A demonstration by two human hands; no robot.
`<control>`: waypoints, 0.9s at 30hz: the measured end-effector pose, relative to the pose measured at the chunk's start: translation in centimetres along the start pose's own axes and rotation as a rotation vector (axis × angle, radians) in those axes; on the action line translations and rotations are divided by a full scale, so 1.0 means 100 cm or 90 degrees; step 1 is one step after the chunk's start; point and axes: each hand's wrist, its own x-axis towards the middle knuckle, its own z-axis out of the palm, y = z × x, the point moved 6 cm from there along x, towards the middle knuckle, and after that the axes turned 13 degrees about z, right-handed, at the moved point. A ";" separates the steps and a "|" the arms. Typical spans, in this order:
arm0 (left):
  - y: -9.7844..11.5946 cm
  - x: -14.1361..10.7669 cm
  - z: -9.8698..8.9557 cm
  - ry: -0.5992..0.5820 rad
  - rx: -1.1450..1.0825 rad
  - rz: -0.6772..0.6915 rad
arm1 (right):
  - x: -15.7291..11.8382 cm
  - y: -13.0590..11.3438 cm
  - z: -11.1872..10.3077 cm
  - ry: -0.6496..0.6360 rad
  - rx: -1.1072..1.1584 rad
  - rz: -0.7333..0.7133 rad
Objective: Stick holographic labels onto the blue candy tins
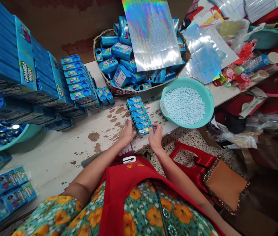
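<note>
A short row of small blue boxes stands on the worn white table, their tops with round recesses facing up. My left hand touches the near left side of the row with its fingers. At the near right end, the fingers of my right hand are closed on the nearest blue box. To the right of the row sits a turquoise bowl full of small pale blue pieces. Behind it, a large cardboard box holds many blue boxes, partly covered by a shiny holographic sheet.
Tall stacks of blue boxes rise at the left, beside a turquoise bowl with shiny dark blue items. Wrapped blue packs lie lower left. Papers and bags clutter the back right. A red stool stands at the right below the table edge.
</note>
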 end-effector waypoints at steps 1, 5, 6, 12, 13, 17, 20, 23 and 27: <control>-0.005 -0.003 -0.011 -0.013 0.014 0.017 | 0.000 -0.003 -0.006 0.009 -0.006 0.000; -0.035 -0.046 -0.041 -0.144 0.007 0.116 | -0.017 -0.035 -0.027 0.057 -0.030 -0.100; -0.047 -0.063 -0.041 -0.197 0.019 0.109 | -0.026 -0.046 -0.025 0.020 -0.026 -0.147; -0.105 -0.119 -0.032 -0.191 0.061 -0.039 | -0.096 -0.086 0.061 -0.384 -0.129 -0.378; -0.109 -0.118 -0.029 -0.171 0.039 -0.044 | -0.105 -0.085 0.077 -0.421 -0.181 -0.400; -0.121 -0.110 -0.024 -0.120 -0.037 -0.039 | -0.130 -0.074 0.120 -0.523 -0.370 -0.493; -0.128 -0.108 -0.021 -0.099 -0.089 -0.052 | -0.137 -0.065 0.127 -0.571 -0.417 -0.521; -0.134 -0.109 -0.019 -0.087 -0.117 -0.069 | -0.141 -0.062 0.124 -0.610 -0.416 -0.535; -0.136 -0.107 -0.019 -0.071 -0.129 -0.051 | -0.141 -0.065 0.124 -0.618 -0.402 -0.556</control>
